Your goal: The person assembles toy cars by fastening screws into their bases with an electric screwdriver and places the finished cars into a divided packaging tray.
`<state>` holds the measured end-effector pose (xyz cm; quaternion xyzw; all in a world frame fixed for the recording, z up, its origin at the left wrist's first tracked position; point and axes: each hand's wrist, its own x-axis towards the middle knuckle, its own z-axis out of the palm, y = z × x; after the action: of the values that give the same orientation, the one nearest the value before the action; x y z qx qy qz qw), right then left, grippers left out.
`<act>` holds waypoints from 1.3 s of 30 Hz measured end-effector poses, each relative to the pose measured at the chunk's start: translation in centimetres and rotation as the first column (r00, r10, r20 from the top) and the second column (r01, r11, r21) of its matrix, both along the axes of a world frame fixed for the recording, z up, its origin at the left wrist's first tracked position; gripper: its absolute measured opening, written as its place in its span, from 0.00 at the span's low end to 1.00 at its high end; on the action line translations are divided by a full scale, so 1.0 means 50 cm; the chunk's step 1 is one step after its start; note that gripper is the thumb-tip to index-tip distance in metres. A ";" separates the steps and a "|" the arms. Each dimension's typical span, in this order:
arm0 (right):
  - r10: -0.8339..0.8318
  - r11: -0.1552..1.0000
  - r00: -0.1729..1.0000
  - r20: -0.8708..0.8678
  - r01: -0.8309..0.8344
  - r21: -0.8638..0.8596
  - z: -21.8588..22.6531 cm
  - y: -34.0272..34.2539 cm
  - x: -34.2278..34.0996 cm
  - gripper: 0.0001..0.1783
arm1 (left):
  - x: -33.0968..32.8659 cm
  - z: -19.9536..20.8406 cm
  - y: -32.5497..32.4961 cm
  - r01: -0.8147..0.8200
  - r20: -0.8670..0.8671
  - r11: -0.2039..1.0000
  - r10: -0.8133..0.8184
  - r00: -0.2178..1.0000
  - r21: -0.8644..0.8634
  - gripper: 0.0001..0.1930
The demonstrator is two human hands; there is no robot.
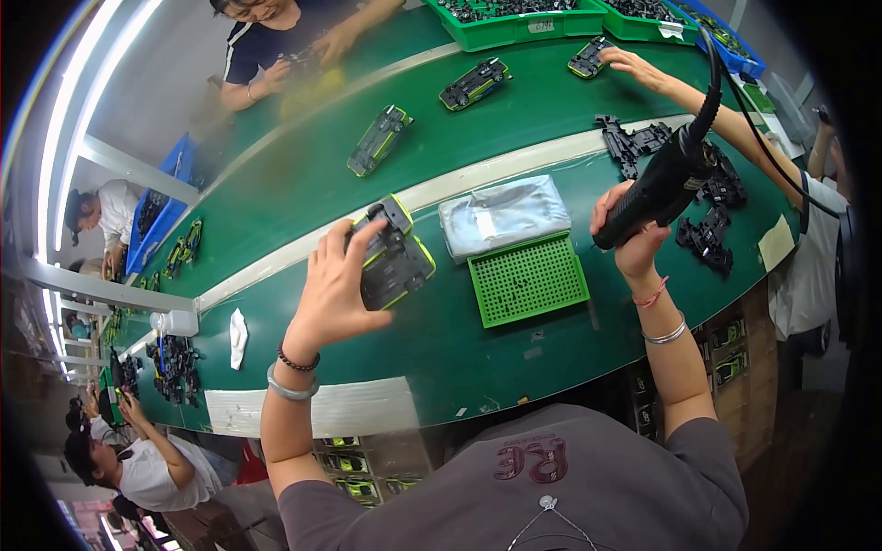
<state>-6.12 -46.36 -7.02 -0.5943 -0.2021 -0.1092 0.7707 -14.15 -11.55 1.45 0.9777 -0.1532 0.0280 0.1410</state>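
Observation:
My left hand [338, 285] grips the left side of a toy car [401, 262], a black and yellow-green one with its black underside facing up. Its fingers reach over the car's edge and the thumb lies at the near corner. My right hand [634, 230] is wrapped round a black electric screwdriver [657, 184], whose cable rises to the upper right. Between my hands lies a green perforated tray [528, 280] holding small pieces too tiny to name. Just behind it sits a pale blue plastic-wrapped package [504, 219].
Black chassis parts [706, 241] lie right of the screwdriver. Beyond a pale rail, upturned toy cars [473, 84] rest on the green belt; a co-worker's hand [634, 69] touches one. Green bins [514, 26] stand at the back. A white bottle [175, 323] is at left.

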 end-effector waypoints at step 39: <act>0.005 0.999 1.000 0.013 -0.005 0.038 -0.014 0.000 0.003 0.48 | -0.121 -0.070 -0.070 0.076 0.041 0.992 -0.072 0.997 -0.098 0.21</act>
<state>-5.96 -46.37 -7.73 -0.5785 -0.2066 -0.1149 0.7807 -20.19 -15.05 -2.08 0.9623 -0.1905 0.0487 0.1877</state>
